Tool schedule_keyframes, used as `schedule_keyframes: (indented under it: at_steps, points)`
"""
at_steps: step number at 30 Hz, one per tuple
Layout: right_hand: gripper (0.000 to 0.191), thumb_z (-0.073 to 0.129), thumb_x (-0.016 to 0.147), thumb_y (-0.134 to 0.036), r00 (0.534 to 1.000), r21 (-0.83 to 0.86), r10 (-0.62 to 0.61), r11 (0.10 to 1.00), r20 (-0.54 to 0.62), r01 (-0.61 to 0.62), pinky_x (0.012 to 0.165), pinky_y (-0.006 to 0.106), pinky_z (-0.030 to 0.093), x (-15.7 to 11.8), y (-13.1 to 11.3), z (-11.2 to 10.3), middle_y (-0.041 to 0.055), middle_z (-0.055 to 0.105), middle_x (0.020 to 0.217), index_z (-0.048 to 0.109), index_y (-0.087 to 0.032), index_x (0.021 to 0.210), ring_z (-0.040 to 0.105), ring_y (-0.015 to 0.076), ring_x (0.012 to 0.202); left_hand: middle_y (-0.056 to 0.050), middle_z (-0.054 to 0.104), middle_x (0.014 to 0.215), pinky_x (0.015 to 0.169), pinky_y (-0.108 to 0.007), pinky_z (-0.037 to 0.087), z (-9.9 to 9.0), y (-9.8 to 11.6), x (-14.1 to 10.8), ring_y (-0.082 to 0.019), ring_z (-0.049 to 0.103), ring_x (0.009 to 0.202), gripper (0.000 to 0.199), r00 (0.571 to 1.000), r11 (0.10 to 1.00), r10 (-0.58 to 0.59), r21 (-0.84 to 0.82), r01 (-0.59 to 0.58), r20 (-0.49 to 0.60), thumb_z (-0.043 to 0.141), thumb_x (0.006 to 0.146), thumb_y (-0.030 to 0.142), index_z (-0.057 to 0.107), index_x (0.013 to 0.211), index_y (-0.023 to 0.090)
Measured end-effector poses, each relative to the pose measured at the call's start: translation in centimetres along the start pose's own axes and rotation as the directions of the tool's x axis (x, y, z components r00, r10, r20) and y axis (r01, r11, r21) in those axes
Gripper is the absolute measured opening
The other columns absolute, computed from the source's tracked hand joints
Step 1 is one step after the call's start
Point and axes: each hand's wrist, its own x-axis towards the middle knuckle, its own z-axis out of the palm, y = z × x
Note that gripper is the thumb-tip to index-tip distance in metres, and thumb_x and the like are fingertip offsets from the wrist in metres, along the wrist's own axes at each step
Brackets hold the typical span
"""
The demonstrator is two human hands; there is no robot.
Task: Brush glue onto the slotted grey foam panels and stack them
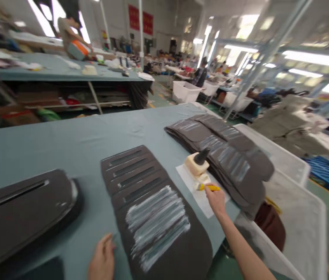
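My right hand (216,200) is closed round the yellow handle of a brush (213,188). The brush's head is down at a white sheet (189,180) that has pale glue on it. On the same sheet stands a cream glue bottle (197,166) with a black nozzle. In front of me lies a dark grey slotted panel (186,243), its lower part streaked with wet whitish glue. Near the panel's left edge, my left hand (102,259) rests low over the table with loosely bent fingers and holds nothing visible.
Stacked dark panels (228,151) with whitish streaks lie along the table's right side. A dark rounded piece (27,217) is at left on the blue-green table (73,140). White bins (301,217) stand beyond the right edge. A person (73,37) works at another table behind.
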Motion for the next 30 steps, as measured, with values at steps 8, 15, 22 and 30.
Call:
schedule_keyframes:
  at_steps: [8, 15, 22, 30]
  points:
    - [0.026, 0.055, 0.074, -0.039, 0.886, 0.302, -0.218, 0.949, 0.409, 0.093, 0.054, 0.022, 0.038, -7.1, -10.2, 11.5, -0.0004, 0.06, 0.065, 0.066, -0.017, 0.081, 0.048, 0.0117, 0.054, -0.007, 0.062, 0.105, 0.087, -0.043, 0.042, 0.0, 3.7, 3.7, -0.025, 0.054, 0.102, 0.023, 0.977, 0.925, 0.211, 0.329, -0.192, -0.023, 0.045, 0.083, 0.034, 0.056, 0.1, 0.023]
    - [0.02, 0.05, 0.077, -0.033, 0.756, 0.357, -0.414, 0.899, 0.507, 0.253, 0.058, 0.021, 0.04, -11.8, -15.1, 19.1, -0.0014, 0.063, 0.068, 0.065, -0.02, 0.08, 0.052, 0.0114, 0.057, -0.006, 0.061, 0.108, 0.09, -0.04, 0.036, 1.0, 5.1, 6.1, -0.024, 0.05, 0.105, 0.021, 0.955, 0.868, 0.297, 0.422, -0.26, -0.022, 0.049, 0.08, 0.021, 0.055, 0.101, 0.023]
    - [0.027, 0.048, 0.077, -0.036, 0.816, 0.172, -0.351, 0.936, 0.459, 0.306, 0.058, 0.024, 0.039, -4.2, -10.6, 17.2, 0.0025, 0.064, 0.067, 0.066, -0.017, 0.083, 0.052, 0.0141, 0.057, -0.006, 0.06, 0.112, 0.095, -0.041, 0.032, 1.2, 4.2, 6.5, -0.023, 0.049, 0.109, 0.022, 0.949, 0.858, 0.314, 0.434, -0.274, -0.022, 0.048, 0.08, 0.019, 0.057, 0.1, 0.023]
    - [0.023, 0.047, 0.082, -0.034, 0.778, 0.225, -0.476, 0.879, 0.41, 0.42, 0.066, 0.023, 0.041, -7.7, -13.4, 18.3, 0.0016, 0.067, 0.077, 0.065, -0.02, 0.086, 0.058, 0.0139, 0.066, -0.007, 0.061, 0.111, 0.093, -0.041, 0.033, 1.3, 4.3, 6.3, -0.024, 0.049, 0.109, 0.021, 0.954, 0.865, 0.297, 0.434, -0.253, -0.035, 0.049, 0.079, 0.02, 0.057, 0.098, 0.023]
